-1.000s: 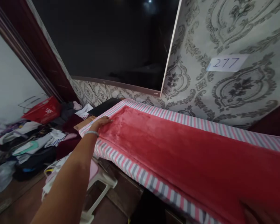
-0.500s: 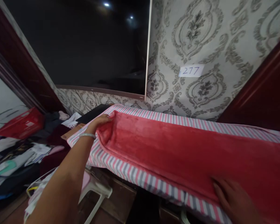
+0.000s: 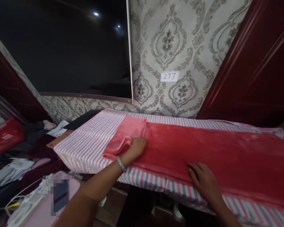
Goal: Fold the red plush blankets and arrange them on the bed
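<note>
A long red plush cloth (image 3: pixel 215 151) lies along a pink, grey and white striped cover (image 3: pixel 90 142) on a raised surface by the wall. My left hand (image 3: pixel 136 148), with a bangle on the wrist, is closed on the cloth's left end, which is folded over toward the right. My right hand (image 3: pixel 203 181) lies flat on the cloth near its front edge, fingers spread.
A dark screen (image 3: pixel 61 47) hangs on patterned wallpaper, with a paper label reading 277 (image 3: pixel 169 76) beside it. A dark red wooden panel (image 3: pixel 255 69) stands at the right. Clothes and a red basket (image 3: pixel 4 137) lie heaped at the left, a pink stool (image 3: pixel 38 205) below.
My left hand has carried the cloth's left end rightward, folding it over and baring the striped cover. My right hand has come fully into view, flat on the cloth. The view has swung right.
</note>
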Tool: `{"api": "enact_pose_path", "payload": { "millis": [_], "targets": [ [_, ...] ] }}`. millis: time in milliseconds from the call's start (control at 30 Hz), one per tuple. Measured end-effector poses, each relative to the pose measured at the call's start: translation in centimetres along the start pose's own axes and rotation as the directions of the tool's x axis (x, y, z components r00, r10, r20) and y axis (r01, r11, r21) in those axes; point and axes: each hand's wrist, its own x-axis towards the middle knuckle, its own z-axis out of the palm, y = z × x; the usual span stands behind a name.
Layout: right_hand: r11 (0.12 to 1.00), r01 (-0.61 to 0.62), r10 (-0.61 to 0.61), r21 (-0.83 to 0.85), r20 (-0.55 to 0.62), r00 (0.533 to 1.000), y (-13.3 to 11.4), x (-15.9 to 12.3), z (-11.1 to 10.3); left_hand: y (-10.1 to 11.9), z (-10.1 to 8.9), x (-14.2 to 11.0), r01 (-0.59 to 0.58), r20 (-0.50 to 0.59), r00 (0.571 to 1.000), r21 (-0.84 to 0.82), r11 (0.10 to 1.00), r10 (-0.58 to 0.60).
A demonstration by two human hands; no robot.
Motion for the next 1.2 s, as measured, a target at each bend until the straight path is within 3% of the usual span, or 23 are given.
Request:
{"api": "enact_pose_path", "payload": {
  "millis": [100, 367, 533, 733, 867, 967, 1033, 1133, 1200],
  "targets": [
    [1.000, -0.017, 0.017, 0.021, 0.003, 1.000, -0.2, 0.1, -0.1, 0.0, 0.0, -1.0, 0.023, -0.011, 1.000, 0.053, 0.998, -0.023],
    [0.999, -0.034, 0.034, 0.025, -0.006, 0.999, -0.5, 0.3, -0.1, -1.8, -2.9, -2.3, 0.040, 0.042, 0.998, 0.114, 0.993, -0.045],
    [0.999, -0.045, 0.045, 0.022, 0.010, 0.999, -0.7, 0.3, -0.2, -1.8, -3.9, -2.5, 0.029, 0.020, 0.999, 0.116, 0.993, -0.031],
    [0.983, -0.121, 0.119, 0.139, 0.023, 0.993, -0.3, 0.4, -0.3, -0.6, -1.5, -4.9, 0.034, -0.020, 0.999, 0.112, 0.993, -0.032],
    [0.925, -0.203, 0.211, 0.320, 0.010, 0.977, -0.7, 2.8, -0.2, -0.8, 1.5, -6.9, 0.034, -0.163, 0.986, 0.080, 0.996, -0.021],
    [0.815, -0.251, 0.232, 0.522, 0.104, 0.967, -2.7, 6.7, 0.8, -1.4, 3.4, -8.1, 0.074, -0.321, 0.945, 0.032, 0.997, -0.059],
    [0.656, -0.357, 0.259, 0.665, 0.245, 0.934, -4.6, 9.9, 2.2, -1.9, 4.4, -8.8, 0.119, -0.429, 0.897, -0.011, 0.993, -0.112],
    [0.301, -0.603, 0.334, 0.739, 0.510, 0.792, -7.6, 15.0, 4.9, -2.4, 5.4, -9.6, 0.153, -0.543, 0.823, -0.067, 0.986, -0.165],
    [0.157, -0.688, 0.355, 0.709, 0.609, 0.709, -9.3, 18.1, 6.8, -2.6, 5.9, -9.8, 0.151, -0.553, 0.815, -0.090, 0.984, -0.176]
  ]
}}
